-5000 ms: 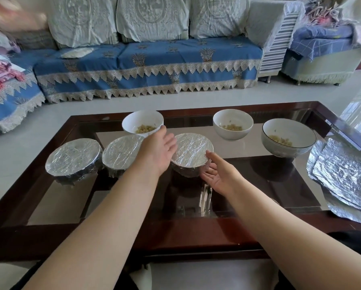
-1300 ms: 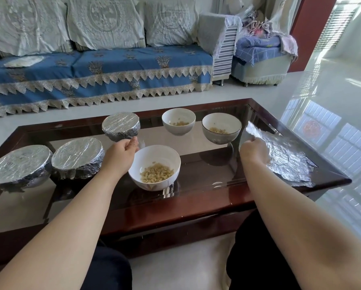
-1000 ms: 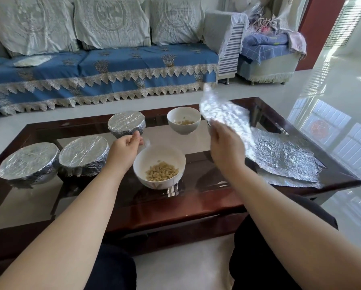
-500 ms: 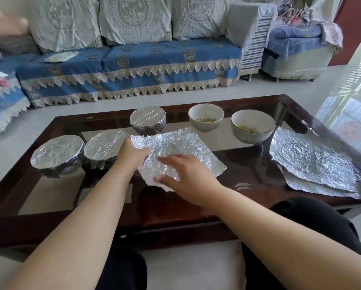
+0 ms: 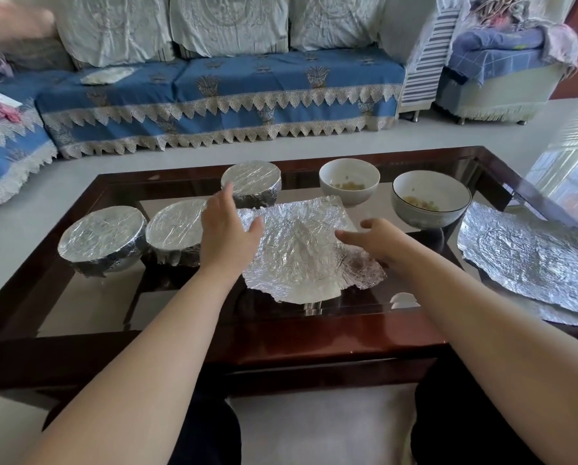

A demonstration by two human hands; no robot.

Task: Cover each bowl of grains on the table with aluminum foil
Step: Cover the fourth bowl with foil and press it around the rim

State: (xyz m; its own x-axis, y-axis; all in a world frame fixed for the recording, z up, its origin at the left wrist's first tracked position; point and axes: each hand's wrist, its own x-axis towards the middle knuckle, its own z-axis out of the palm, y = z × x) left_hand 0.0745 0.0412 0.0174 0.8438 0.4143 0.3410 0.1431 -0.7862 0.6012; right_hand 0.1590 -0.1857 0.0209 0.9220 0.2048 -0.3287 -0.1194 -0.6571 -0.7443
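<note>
Since half a second ago my right hand (image 5: pixel 376 241) has lifted off the foil sheet (image 5: pixel 301 250) draped over the near bowl on the counter (image 5: pixel 280 333); both hands open, left hand (image 5: pixel 225 236) at its left edge, I press edges down evenly round the rim.

Both forearms are bare to the edge of the frame, no sleeves showing. The left hand (image 5: pixel 227 229) and right hand (image 5: pixel 378 241) wear nothing. Dark trousers (image 5: pixel 210 437) cover the legs.

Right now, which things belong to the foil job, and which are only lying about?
Job: foil sheet under both hands; two open bowls; three covered bowls; spare foil.
Lying about: sofa; armchair.
</note>
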